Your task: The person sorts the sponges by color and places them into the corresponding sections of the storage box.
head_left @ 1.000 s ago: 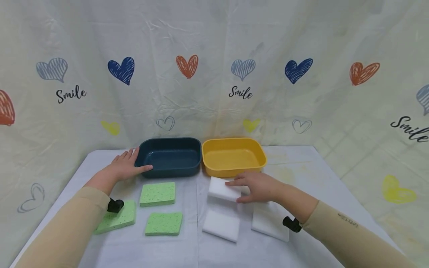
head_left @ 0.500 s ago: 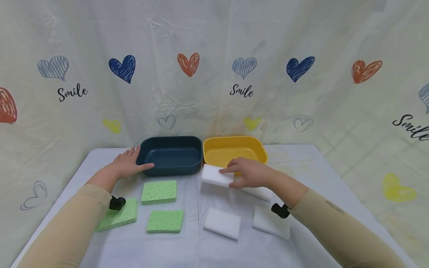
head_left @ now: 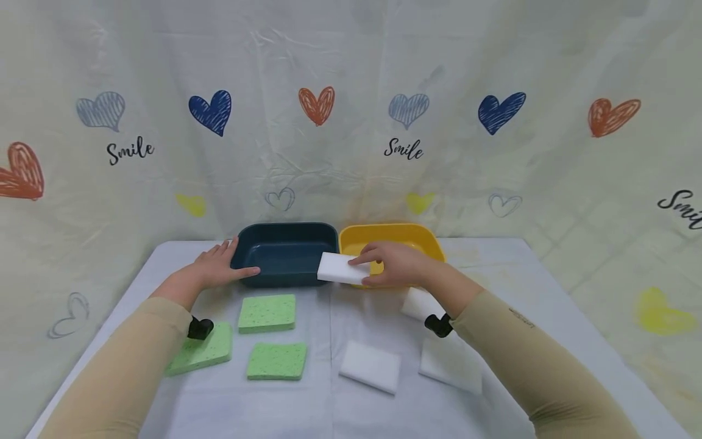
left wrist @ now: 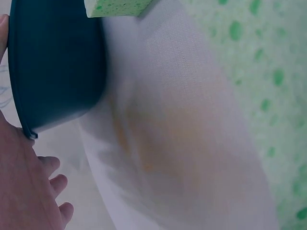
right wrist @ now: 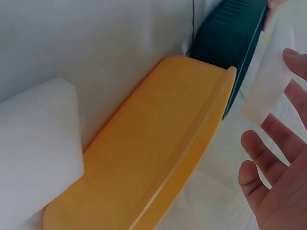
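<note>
My right hand [head_left: 397,265] pinches a white sponge [head_left: 334,268] by its right end, thumb on the near side. In the head view the sponge overlaps the near corners of a dark teal basin [head_left: 280,281] and a yellow basin [head_left: 440,251]. The right wrist view has the sponge [right wrist: 271,76] held between thumb and fingertips, apart from the yellow basin's rim [right wrist: 192,139]. With fingers straight and spread, my left hand [head_left: 214,268] rests against the teal basin's left end, thumb over its near rim. The left wrist view places that hand [left wrist: 19,187] right at the basin's rim.
Several sponges lie on the white-covered table. Green ones [head_left: 267,314] are on the left, one partly behind the left wrist camera [head_left: 200,328]. White ones [head_left: 370,367] are on the right, one under my right wrist. A printed curtain [head_left: 351,171] hangs behind the basins.
My right hand has carried the white sponge up and leftward, from in front of the yellow basin to level with both basins' near rims. The left hand stays at the teal basin.
</note>
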A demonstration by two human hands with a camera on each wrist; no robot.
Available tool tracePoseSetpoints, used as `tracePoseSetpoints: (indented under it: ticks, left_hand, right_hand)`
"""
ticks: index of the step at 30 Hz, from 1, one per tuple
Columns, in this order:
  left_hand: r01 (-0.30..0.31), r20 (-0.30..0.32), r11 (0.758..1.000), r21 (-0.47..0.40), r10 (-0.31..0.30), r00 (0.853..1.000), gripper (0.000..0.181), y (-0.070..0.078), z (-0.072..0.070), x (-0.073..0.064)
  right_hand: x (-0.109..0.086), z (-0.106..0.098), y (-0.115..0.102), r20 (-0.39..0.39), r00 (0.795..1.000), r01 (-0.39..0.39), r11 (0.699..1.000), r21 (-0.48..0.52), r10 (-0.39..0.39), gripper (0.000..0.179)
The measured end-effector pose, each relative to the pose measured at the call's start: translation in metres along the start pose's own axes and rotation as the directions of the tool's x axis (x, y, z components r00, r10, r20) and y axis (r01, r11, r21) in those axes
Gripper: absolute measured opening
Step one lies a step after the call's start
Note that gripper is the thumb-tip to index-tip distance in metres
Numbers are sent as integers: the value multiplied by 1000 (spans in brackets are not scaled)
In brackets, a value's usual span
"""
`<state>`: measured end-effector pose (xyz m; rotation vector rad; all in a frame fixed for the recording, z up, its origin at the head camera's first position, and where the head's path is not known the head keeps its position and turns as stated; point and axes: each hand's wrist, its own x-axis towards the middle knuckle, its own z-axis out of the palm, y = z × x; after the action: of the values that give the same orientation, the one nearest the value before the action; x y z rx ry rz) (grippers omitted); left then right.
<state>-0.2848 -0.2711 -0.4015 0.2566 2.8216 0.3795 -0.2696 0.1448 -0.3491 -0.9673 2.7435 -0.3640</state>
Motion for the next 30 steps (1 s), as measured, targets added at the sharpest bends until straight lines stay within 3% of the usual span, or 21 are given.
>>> tracePoseSetpoints:
  ticks: [8, 13, 20, 30]
  left_hand:
    - [12, -3, 1000, -18, -12, 1000, 126, -13, 4, 4]
    - [20, -11, 1000, -11, -20, 1000, 123, -10, 1, -2]
    - [17, -27, 1000, 2, -17, 999, 128, -11, 3, 3]
    - [40, -20, 998, 39, -40, 999, 127, -8, 2, 13]
  right_hand:
    - [37, -3, -12, 34, 999, -18, 999, 33, 17, 45]
    - [63, -2, -24, 51, 999, 2, 1000, 23, -3, 47]
    - [99, 3, -39, 47, 998, 30, 999, -11, -30, 47]
    - [142, 22, -58, 97, 995, -31, 998, -51, 36, 47]
